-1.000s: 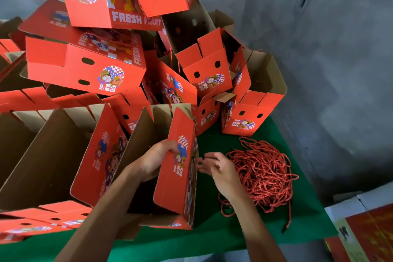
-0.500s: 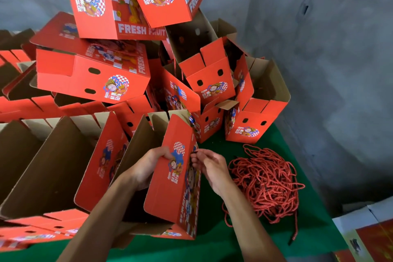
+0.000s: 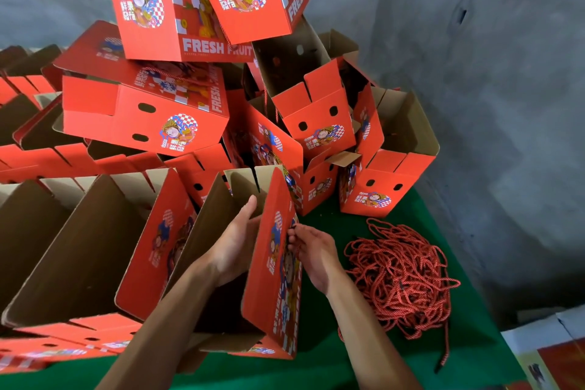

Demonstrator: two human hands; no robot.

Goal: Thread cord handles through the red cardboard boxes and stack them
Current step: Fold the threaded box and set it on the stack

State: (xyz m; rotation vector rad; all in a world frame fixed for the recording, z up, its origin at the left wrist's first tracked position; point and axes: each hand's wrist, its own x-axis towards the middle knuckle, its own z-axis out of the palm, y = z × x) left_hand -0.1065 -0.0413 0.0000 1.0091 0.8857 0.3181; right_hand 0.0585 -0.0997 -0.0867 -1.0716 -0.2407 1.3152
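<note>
An open red cardboard box [image 3: 272, 288] stands on the green table [image 3: 348, 367] in front of me, its brown inside facing left. My left hand [image 3: 235, 244] reaches inside it and holds the right wall near the top, thumb up. My right hand [image 3: 311, 250] is outside that wall, fingers curled and pinching something small and dark at a hole in the panel; whether it is a cord end I cannot tell. A heap of red twisted cord [image 3: 400, 275] lies on the table to the right of my right hand.
A tall, leaning pile of red boxes [image 3: 202, 9] rises behind and above the held box. More open boxes [image 3: 79, 244] lie in a row on the left. A grey wall [image 3: 506, 104] closes the right side. A white-and-red carton [image 3: 550, 355] sits at the lower right.
My right hand moved from near the cord heap up to the box's outer wall. The box tilted a little more upright, and my view shifted downward.
</note>
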